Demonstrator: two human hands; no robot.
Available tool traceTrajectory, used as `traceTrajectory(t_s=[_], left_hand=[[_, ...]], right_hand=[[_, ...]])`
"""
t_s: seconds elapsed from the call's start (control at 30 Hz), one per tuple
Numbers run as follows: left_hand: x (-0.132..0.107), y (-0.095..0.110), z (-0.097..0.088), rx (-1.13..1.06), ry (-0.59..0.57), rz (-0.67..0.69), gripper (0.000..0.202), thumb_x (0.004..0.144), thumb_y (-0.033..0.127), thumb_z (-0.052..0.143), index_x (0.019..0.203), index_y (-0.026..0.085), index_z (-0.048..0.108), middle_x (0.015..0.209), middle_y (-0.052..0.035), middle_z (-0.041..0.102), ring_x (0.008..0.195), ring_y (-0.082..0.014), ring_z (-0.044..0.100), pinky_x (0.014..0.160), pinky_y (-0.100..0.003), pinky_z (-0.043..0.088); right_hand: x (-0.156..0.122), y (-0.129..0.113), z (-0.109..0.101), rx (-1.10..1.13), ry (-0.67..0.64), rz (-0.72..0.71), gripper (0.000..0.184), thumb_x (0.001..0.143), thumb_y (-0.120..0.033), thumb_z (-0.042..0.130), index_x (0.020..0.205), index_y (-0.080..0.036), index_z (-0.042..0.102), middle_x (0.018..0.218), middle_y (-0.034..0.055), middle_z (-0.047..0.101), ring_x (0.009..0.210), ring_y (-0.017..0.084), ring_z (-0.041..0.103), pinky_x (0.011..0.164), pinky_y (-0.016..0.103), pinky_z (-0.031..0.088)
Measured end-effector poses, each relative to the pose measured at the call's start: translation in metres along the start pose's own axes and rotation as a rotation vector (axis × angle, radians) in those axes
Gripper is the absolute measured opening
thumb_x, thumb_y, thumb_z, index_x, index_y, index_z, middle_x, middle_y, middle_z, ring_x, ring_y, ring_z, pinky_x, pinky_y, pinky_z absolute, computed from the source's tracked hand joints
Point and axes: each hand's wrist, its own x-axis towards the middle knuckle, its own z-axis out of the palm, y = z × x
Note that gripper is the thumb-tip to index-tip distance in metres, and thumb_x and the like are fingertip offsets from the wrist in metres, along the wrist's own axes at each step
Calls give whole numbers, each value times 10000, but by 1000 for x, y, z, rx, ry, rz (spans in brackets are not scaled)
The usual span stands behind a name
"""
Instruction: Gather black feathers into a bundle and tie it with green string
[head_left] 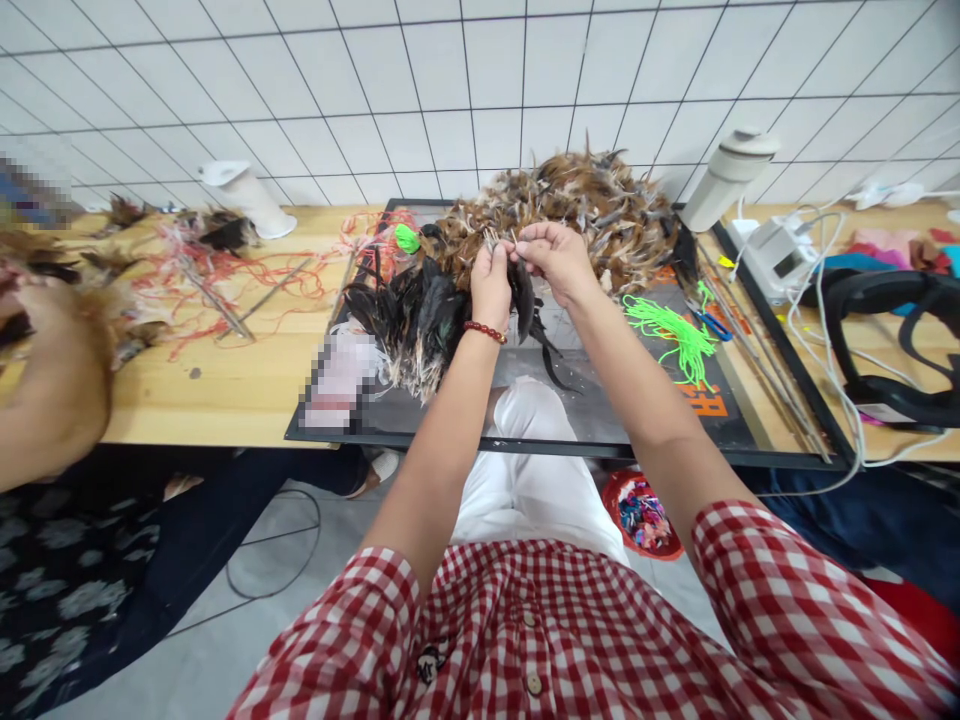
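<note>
Both hands pinch dark feathers shut at the quills — weightless, limp, crushable; we grip stems only.

Red-and-white checked short-sleeved shirt with buttons, white trousers, red bead bracelet.

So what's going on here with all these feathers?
A person in a red checked shirt holds a small bunch of dark feathers between the left hand and right hand, above a dark mat on a wooden table. A big heap of brown feathers lies behind, green cord to the right. Another person's arm is at the left.
</note>
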Motion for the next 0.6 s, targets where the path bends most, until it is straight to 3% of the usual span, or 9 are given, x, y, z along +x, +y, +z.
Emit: traceTrajectory(t_s=[0.13, 0.33, 0.43, 0.53, 0.6], left_hand=[[1, -7, -1, 97, 20, 71, 238, 980, 409, 676, 893, 188, 700, 929, -15, 714, 1022, -152, 693, 953, -245, 520], [-7, -2, 4, 21, -43, -1, 297, 956, 490, 694, 998, 198, 731, 999, -26, 739, 1067, -157, 707, 957, -252, 539], [-15, 7, 9, -3, -27, -95, 308, 938, 506, 714, 991, 203, 713, 842, -4, 693, 838, -118, 702, 748, -197, 532], [-22, 19, 11, 3, -20, -226, 288, 950, 466, 711, 889, 190, 655, 651, 46, 554, 535, -51, 524, 517, -161, 383], [-25, 27, 10, -25, -59, -290, 304, 994, 413, 661, 812, 182, 584, 601, 68, 480, 455, -26, 405, 455, -156, 293]], right_hand=[[-2, 2, 9, -84, 40, -23, 310, 778, -369, 867, 905, -205, 637, 676, -32, 620, 628, 117, 615, 584, 231, 486], [-1, 0, 6, -232, 97, -112, 212, 814, -353, 799, 811, -162, 706, 775, 21, 685, 737, 147, 642, 703, 286, 531], [0, 1, 2, -330, 109, -164, 170, 833, -333, 755, 849, -163, 747, 812, 28, 703, 790, 164, 652, 767, 312, 549], [1, 3, -3, -457, 123, -206, 176, 845, -337, 737, 876, -168, 774, 843, 45, 706, 805, 180, 651, 806, 345, 562], [1, 3, -6, -510, 128, -262, 213, 843, -367, 750, 920, -174, 795, 921, 63, 723, 856, 196, 662, 855, 372, 568]])
